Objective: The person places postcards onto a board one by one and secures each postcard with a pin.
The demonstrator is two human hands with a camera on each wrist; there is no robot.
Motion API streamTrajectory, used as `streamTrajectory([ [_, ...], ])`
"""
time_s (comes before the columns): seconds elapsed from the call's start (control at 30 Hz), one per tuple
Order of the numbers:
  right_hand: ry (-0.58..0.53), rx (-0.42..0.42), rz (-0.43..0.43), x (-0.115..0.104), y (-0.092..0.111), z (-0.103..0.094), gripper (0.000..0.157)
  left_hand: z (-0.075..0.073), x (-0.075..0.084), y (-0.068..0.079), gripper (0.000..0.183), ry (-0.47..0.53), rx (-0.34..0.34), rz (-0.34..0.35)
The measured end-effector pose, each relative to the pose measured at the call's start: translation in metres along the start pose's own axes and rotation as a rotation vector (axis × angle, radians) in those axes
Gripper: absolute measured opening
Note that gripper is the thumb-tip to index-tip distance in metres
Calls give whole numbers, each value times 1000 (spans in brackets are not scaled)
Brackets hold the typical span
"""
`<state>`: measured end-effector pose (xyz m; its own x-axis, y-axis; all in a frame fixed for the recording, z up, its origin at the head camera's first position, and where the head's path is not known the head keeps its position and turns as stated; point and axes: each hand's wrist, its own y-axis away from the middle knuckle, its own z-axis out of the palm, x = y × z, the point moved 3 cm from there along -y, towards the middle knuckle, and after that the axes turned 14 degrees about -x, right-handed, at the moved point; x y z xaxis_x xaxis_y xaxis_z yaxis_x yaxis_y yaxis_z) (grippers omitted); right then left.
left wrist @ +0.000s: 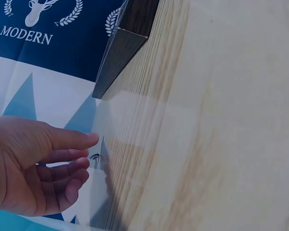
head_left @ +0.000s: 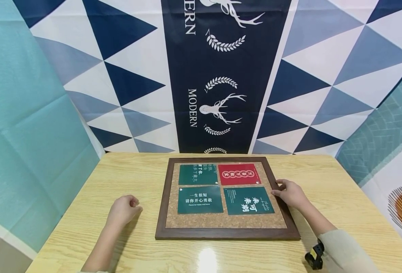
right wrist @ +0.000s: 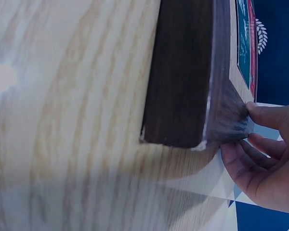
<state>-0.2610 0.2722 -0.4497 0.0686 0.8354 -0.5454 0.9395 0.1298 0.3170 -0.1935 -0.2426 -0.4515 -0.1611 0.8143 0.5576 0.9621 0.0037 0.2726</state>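
Note:
A cork board (head_left: 194,221) in a dark brown wooden frame lies on the table. Pinned to it are a red card (head_left: 240,174) at the upper right and three green cards, among them one with white lettering (head_left: 200,207) at the lower left. My right hand (head_left: 289,192) grips the right side of the frame, thumb on its top and fingers at its outer side; the right wrist view shows this hand (right wrist: 274,166) near the frame's corner (right wrist: 180,86). Off to the board's left, my left hand (head_left: 123,208) hovers with loosely curled fingers, holding nothing.
The light wooden table (head_left: 119,178) ends at a wall cloth (head_left: 218,76) with triangles, deer heads and lettering. A teal cloth (head_left: 23,113) hangs at the left. On the right wrist sits a small black device (head_left: 315,256).

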Motion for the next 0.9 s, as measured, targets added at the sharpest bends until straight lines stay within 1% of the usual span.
streamTrajectory([
  [0.3, 6, -1, 1, 1, 0, 1, 55, 2, -2, 1, 16, -14, -21, 1],
  [0.7, 1, 2, -13, 0, 0, 0, 55, 3, -7, -1, 12, -1, -21, 1],
  [0.9, -1, 0, -12, 0, 1, 0, 55, 0, -9, 1, 9, -9, -19, 19],
])
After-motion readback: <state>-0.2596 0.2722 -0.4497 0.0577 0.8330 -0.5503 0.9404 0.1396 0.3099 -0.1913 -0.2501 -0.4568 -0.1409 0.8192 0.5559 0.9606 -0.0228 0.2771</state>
